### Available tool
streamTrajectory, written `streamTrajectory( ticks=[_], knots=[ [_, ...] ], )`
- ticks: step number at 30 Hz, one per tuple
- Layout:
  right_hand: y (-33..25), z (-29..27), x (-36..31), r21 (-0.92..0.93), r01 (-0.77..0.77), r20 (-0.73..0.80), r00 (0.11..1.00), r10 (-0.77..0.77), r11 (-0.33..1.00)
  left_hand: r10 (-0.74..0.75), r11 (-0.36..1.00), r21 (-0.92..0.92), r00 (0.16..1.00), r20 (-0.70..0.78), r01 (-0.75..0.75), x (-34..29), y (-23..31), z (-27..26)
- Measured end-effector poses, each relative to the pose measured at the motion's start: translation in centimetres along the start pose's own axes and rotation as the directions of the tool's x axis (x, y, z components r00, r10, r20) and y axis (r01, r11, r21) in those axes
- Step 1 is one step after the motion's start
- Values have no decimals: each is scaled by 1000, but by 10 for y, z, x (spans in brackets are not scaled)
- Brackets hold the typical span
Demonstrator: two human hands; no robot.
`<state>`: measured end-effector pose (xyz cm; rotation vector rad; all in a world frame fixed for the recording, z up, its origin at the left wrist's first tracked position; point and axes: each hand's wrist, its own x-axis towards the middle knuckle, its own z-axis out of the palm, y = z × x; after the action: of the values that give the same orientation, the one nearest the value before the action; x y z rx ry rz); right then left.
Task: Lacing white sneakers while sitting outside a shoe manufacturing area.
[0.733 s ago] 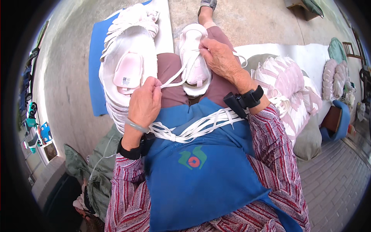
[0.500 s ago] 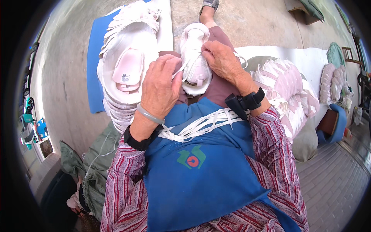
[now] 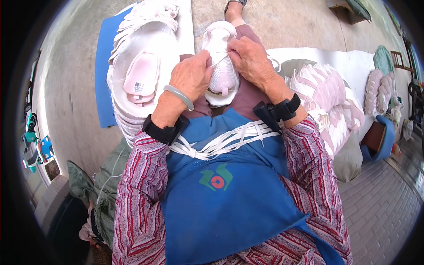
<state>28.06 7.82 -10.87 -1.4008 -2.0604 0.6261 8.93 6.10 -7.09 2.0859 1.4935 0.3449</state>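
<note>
A pink-and-white mesh sneaker upper (image 3: 222,78) rests between my knees. A white shoelace (image 3: 219,57) crosses it, drawn between my two hands. My left hand (image 3: 193,75) is closed at the upper's left side, thumb and fingers pinching the lace. On the other side my right hand (image 3: 252,62) also pinches the lace, its fingertips close against the upper. A loop of lace stands out to the right behind my right hand. More white laces (image 3: 229,140) lie bundled across the blue apron (image 3: 212,221) on my lap.
To my left, nested white shoe pieces (image 3: 168,48) hold a pink insole (image 3: 142,75), beside a blue sheet (image 3: 102,79). A pile of pink-and-white uppers (image 3: 324,97) lies at my right on a grey-green sack (image 3: 349,163). Farther right stands a blue chair (image 3: 383,139).
Both hands have moved slightly up, the left also rightward, closing in on the upper's middle. The lace between them now runs shorter and tighter across the upper.
</note>
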Motion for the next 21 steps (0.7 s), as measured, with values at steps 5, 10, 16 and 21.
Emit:
streamTrajectory(
  ticks=[5, 10, 16, 21],
  knots=[
    [2, 0, 1, 30, 41, -56, 998, -40, 999, -241, 922, -308, 970, 15, 234, 13, -29, -19],
    [-3, -5, 3, 48, 5, 90, 996, -9, 999, -405, 819, -425, 913, 51, 387, 31, -47, -35],
    [3, -32, -9, -23, -50, 277, 959, 55, 998, -341, 820, -472, 939, 49, 323, 22, -31, -27],
    [0, -15, -3, -47, -94, 24, 995, 96, 994, -114, 983, -153, 991, -65, 103, 14, -21, 6]
  ],
)
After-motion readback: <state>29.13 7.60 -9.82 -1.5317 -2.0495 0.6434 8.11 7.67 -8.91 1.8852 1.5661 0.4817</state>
